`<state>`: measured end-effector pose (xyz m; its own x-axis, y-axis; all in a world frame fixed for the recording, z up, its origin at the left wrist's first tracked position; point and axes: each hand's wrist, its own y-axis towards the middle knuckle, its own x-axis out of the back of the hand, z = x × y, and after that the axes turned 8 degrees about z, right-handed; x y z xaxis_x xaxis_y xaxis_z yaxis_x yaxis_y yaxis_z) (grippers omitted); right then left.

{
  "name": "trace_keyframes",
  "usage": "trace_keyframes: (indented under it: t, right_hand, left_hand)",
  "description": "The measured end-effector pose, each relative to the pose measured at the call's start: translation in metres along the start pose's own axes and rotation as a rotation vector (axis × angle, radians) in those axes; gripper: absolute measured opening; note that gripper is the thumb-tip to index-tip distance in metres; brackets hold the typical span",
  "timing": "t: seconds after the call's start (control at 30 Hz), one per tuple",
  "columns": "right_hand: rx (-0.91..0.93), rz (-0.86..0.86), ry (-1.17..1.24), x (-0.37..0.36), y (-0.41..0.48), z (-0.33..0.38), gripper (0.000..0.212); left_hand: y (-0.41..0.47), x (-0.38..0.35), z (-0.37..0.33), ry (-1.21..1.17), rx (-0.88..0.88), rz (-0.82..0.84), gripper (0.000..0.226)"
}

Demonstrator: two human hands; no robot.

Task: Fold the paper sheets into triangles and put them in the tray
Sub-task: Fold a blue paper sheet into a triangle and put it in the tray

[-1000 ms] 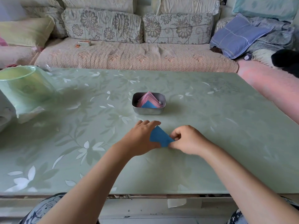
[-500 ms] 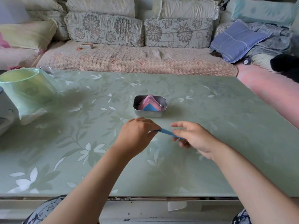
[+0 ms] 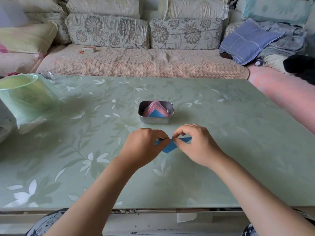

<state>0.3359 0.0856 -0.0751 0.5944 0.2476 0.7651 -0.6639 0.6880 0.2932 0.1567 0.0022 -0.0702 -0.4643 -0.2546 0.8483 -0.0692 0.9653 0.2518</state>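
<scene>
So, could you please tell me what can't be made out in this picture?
Paper: head view, fingers hide its folds.
Tray: head view, wall and overlap hide the triangles' number.
Box on sofa: head view, label too small.
Bag: head view, cut by left edge.

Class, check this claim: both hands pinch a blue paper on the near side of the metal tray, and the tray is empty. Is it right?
Not quite. The head view shows the metal tray is not empty: it holds pink triangles and a blue triangle. The rest stands: left hand and right hand pinch the blue paper on its near side.
</scene>
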Motion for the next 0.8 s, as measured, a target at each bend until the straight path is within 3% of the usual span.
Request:
trace_keyframes:
  t: [0.13,0.43,0.8]
  right_hand:
    - [0.041,0.003,-0.075,-0.002,-0.002,0.007,0.001]
    - [-0.024,0.008,-0.125,0.001,-0.002,0.008,0.009]
    - [-0.116,-0.088,-0.176,0.01,-0.003,-0.008,0.013]
  left_hand:
    - [-0.001,-0.001,-0.003,0.017,-0.021,-0.024,0.008]
    - [-0.001,0.007,0.002,-0.03,-0.032,-0.001,0.008]
    - [0.001,0.025,0.026,-0.01,0.086,-0.053,0.008]
